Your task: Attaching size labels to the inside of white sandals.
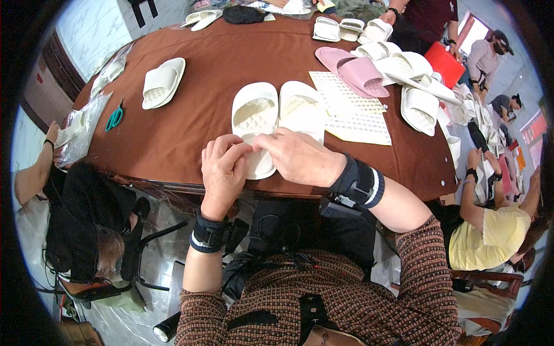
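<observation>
A pair of white slippers lies side by side in front of me at the table's near edge, the left slipper [255, 102] and the right slipper [300, 104]. My left hand [221, 167] is at the left slipper's near end, thumb and forefinger pinched together. Right against those fingertips, my right hand [297, 157] reaches across the right slipper with its fingers closed. Whatever the fingertips hold is too small or hidden to make out. Sheets of small printed stickers [359, 128] lie just right of the pair, partly under the right slipper.
Pink slippers [351, 70] and a heap of white slippers [404, 66] cover the right side of the brown tablecloth [196, 121]. At left are another white slipper [163, 83], teal-handled scissors [114, 117] and clear plastic bags [86, 130]. Other people sit or stand around, one near a red box [444, 63].
</observation>
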A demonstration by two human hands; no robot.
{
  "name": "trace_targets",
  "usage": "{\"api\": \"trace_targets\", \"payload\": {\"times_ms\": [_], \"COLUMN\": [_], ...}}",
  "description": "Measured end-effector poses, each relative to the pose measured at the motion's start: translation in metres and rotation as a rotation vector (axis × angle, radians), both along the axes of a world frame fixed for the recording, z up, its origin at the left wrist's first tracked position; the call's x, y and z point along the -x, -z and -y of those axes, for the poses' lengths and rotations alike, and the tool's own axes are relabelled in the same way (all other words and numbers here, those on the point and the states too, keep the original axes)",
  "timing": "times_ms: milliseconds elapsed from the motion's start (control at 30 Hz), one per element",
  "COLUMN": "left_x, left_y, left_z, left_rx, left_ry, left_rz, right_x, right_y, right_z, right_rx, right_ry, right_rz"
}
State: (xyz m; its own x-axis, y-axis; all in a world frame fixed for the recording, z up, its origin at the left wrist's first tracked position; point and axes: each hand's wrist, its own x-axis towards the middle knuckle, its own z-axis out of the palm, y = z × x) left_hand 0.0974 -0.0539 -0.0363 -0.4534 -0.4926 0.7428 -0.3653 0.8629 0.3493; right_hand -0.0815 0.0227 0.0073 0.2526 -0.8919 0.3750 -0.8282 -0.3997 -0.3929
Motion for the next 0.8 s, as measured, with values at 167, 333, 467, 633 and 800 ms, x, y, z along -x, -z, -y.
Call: {"api": "trace_targets", "payload": {"times_ms": [167, 333, 467, 633, 800], "left_x": [-0.001, -0.004, -0.002, 0.007, -0.004], "left_y": [-0.004, -0.004, -0.004, -0.005, -0.006], "left_z": [-0.007, -0.007, -0.002, 0.0, 0.001], "left_rx": [-0.042, -0.048, -0.011, 0.011, -0.014], "left_ry": [-0.008, -0.008, 0.001, 0.003, 0.043], "left_rz": [0.02, 0.027, 0.007, 0.085, 0.17], "right_x": [0.004, 0.021, 0.037, 0.066, 0.067], "right_y": [-0.016, -0.025, -0.028, -0.024, -0.023], "right_z": [-0.01, -0.012, -0.012, -0.01, -0.006], "right_rx": [-0.115, -0.098, -0.126, -0.039, 0.157], "right_ry": [-0.034, -0.035, 0.009, 0.015, 0.138], "right_rz": [0.01, 0.097, 0.177, 0.312, 0.375]}}
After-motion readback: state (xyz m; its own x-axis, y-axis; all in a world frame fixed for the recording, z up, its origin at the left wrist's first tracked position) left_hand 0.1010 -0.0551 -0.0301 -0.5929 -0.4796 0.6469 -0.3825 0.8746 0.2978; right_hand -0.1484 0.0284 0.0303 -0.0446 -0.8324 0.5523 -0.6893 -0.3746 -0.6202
